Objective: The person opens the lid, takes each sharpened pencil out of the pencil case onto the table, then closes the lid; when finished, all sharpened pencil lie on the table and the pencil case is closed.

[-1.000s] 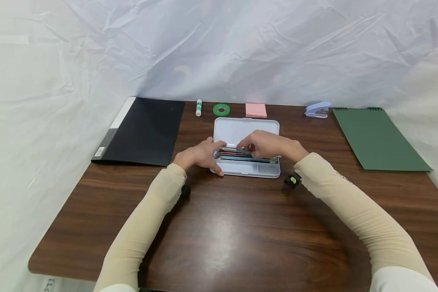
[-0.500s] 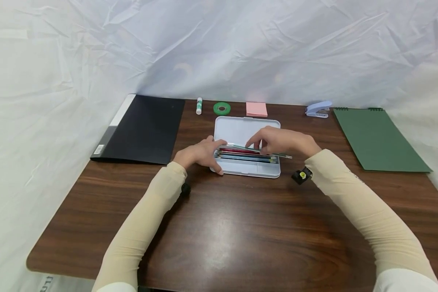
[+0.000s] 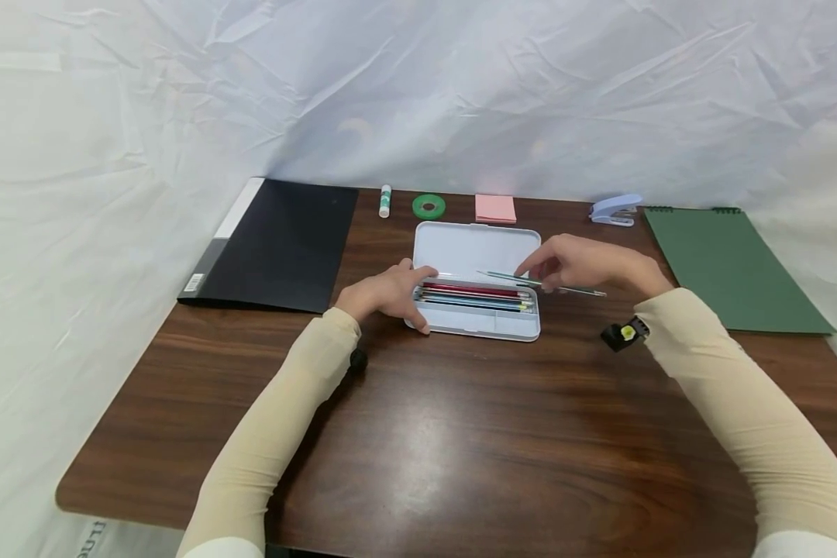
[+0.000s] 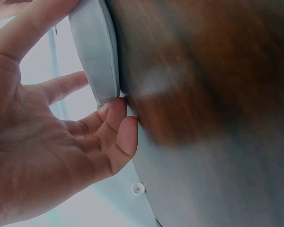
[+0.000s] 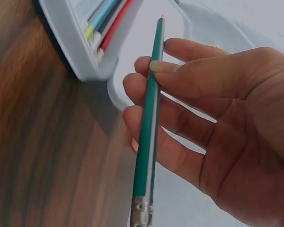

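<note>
A white pencil case [image 3: 453, 322] lies with its lid raised at the back, several red, blue and dark pencils [image 3: 470, 294] in its tray. My left hand [image 3: 389, 293] holds the case's left end, thumb at the near corner and index finger toward the hinge. In the left wrist view, fingertips [image 4: 116, 111] touch the end of the case. My right hand [image 3: 586, 262] pinches a green pencil [image 5: 149, 118] between thumb and fingers, above the case's right end. The pencil's point faces left and its metal ferrule end faces right.
Along the back of the wooden table [image 3: 418, 434] are a glue stick [image 3: 385, 201], green tape [image 3: 428, 206], pink sticky notes [image 3: 495, 208] and a stapler [image 3: 614, 210]. A black folder [image 3: 286, 248] lies left, a green spiral notebook [image 3: 739, 263] right.
The right hand has lifted the green pencil out of the case's tray and moved it rightward. The left hand has stayed on the case's left end.
</note>
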Demonstrator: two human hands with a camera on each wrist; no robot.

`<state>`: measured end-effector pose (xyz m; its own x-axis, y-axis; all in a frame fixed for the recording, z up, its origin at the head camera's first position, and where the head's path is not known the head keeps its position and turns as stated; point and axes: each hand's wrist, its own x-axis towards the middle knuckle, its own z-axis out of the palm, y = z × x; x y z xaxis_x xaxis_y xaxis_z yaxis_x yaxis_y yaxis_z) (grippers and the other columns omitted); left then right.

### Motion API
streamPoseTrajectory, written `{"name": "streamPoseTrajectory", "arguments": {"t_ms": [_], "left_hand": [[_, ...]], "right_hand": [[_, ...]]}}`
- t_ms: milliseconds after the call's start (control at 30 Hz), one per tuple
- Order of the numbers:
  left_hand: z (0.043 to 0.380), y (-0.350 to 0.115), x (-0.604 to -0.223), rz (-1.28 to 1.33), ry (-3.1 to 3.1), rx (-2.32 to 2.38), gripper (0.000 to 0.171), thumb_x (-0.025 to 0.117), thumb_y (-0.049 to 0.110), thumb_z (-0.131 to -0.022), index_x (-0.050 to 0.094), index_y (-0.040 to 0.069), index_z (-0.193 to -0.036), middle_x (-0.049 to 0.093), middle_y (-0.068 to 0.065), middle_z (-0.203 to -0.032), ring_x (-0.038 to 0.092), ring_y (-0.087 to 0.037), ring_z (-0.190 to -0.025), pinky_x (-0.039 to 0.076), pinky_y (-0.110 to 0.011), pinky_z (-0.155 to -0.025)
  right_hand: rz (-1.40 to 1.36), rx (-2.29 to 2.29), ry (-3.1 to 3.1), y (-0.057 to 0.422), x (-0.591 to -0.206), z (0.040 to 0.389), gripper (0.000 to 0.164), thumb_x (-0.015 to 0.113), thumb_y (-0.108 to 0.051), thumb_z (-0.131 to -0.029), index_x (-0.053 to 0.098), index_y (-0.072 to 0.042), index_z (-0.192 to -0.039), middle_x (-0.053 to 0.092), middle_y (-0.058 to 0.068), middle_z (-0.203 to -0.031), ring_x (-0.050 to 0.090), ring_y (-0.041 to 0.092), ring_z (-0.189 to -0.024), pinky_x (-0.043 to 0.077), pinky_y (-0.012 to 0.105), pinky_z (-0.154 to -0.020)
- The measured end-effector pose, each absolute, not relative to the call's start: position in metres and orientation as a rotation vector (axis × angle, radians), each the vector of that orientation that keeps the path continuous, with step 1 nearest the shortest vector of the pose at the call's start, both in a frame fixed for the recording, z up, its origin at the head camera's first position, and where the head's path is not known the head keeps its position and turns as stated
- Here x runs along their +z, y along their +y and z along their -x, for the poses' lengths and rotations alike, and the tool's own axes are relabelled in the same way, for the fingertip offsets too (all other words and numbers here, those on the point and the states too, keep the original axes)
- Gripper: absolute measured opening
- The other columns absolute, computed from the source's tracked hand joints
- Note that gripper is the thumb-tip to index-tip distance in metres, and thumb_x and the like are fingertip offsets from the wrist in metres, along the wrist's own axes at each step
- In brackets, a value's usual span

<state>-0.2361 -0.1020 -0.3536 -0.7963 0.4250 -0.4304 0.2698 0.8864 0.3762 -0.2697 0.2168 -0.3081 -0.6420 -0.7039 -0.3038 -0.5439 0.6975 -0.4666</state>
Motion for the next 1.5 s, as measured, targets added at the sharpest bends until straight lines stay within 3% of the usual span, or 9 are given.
{"name": "streamPoseTrajectory", "arguments": {"t_ms": [167,400,833,1033,1233,1500], "left_hand": [[0.235,-0.103,-0.353,-0.497,2.538,0.400,0.100,0.085,0.040,-0.077,0.027,0.027,-0.157,0.033,-0.015,-0.146,0.040,-0.027,-0.128,0.044,-0.047,-0.103],[0.234,-0.102,-0.353,-0.494,2.524,0.407,0.101,0.085,0.040,-0.077,0.026,0.027,-0.158,0.031,-0.016,-0.147,0.040,-0.027,-0.129,0.045,-0.047,-0.102],[0.233,-0.103,-0.350,-0.488,2.515,0.413,0.100,0.085,0.039,-0.078,0.026,0.027,-0.157,0.032,-0.016,-0.144,0.041,-0.028,-0.127,0.044,-0.048,-0.101],[0.233,-0.104,-0.349,-0.481,2.523,0.414,0.099,0.085,0.038,-0.077,0.026,0.027,-0.157,0.033,-0.015,-0.143,0.042,-0.028,-0.125,0.045,-0.047,-0.101],[0.231,-0.105,-0.348,-0.479,2.520,0.412,0.099,0.085,0.039,-0.077,0.027,0.027,-0.157,0.033,-0.015,-0.145,0.042,-0.028,-0.126,0.045,-0.048,-0.101],[0.233,-0.103,-0.348,-0.481,2.527,0.407,0.100,0.085,0.039,-0.077,0.026,0.027,-0.157,0.034,-0.015,-0.143,0.044,-0.028,-0.123,0.045,-0.047,-0.100]], "right_hand": [[0.939,-0.464,2.433,0.238,-0.297,0.269,0.041,0.066,0.004,-0.089,0.068,-0.010,-0.127,0.071,0.009,-0.117,0.066,0.019,-0.100,0.054,0.036,-0.083],[0.840,-0.481,2.362,0.269,-0.291,0.274,0.038,0.068,0.003,-0.090,0.066,-0.003,-0.127,0.072,0.009,-0.102,0.064,0.012,-0.086,0.053,0.027,-0.075],[0.696,-0.638,2.265,0.334,-0.306,0.292,0.035,0.063,0.004,-0.093,0.061,0.012,-0.126,0.067,0.012,-0.096,0.066,0.011,-0.083,0.056,0.030,-0.074],[0.670,-0.658,2.336,0.338,-0.322,0.299,0.033,0.066,0.003,-0.090,0.064,0.010,-0.123,0.069,0.012,-0.102,0.063,0.007,-0.085,0.055,0.029,-0.073],[0.747,-0.737,2.390,0.339,-0.341,0.302,0.031,0.068,0.007,-0.088,0.065,0.014,-0.118,0.069,0.009,-0.097,0.062,0.005,-0.084,0.053,0.025,-0.071],[0.621,-0.734,2.500,0.339,-0.351,0.299,0.032,0.069,0.006,-0.087,0.069,0.006,-0.119,0.070,0.010,-0.099,0.060,0.004,-0.084,0.050,0.024,-0.073]]}}
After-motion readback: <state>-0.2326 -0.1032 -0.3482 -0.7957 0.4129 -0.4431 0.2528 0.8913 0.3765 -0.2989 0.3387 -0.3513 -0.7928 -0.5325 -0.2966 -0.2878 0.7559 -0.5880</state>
